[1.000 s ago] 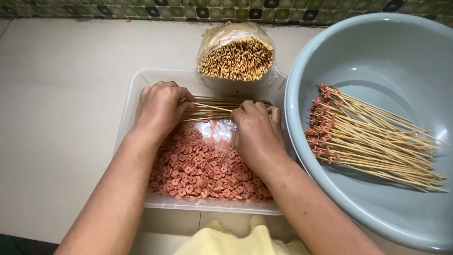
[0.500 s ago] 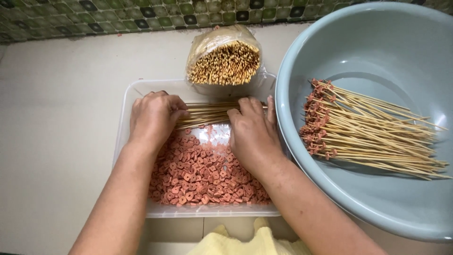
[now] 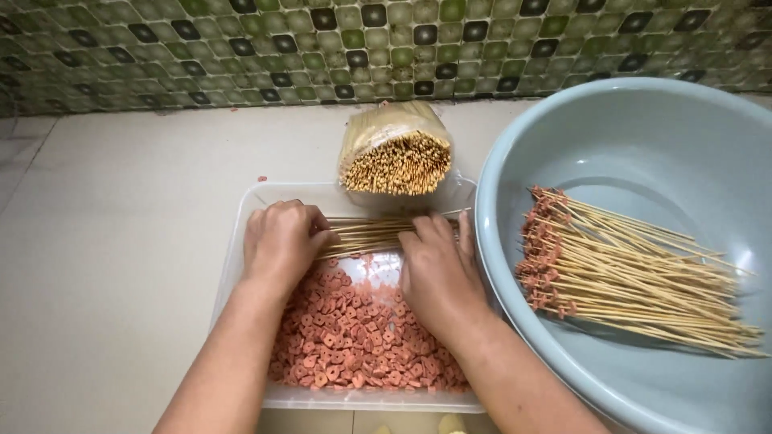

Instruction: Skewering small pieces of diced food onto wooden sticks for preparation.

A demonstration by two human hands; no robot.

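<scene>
Fingers of left hand (image 3: 281, 241) and right hand (image 3: 438, 269) curl closed around bamboo skewers (image 3: 366, 235).

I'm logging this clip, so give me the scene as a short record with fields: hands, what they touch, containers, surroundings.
left hand: palm down on one end of the loose bamboo skewers
right hand: palm down on the other end of that bunch
clear plastic tray: holds pink sausage slices, skewers across its far end
bagged skewers: behind the tray, tips showing
grey basin: holds loaded skewers
surroundings: pale floor, green mosaic tile wall
</scene>
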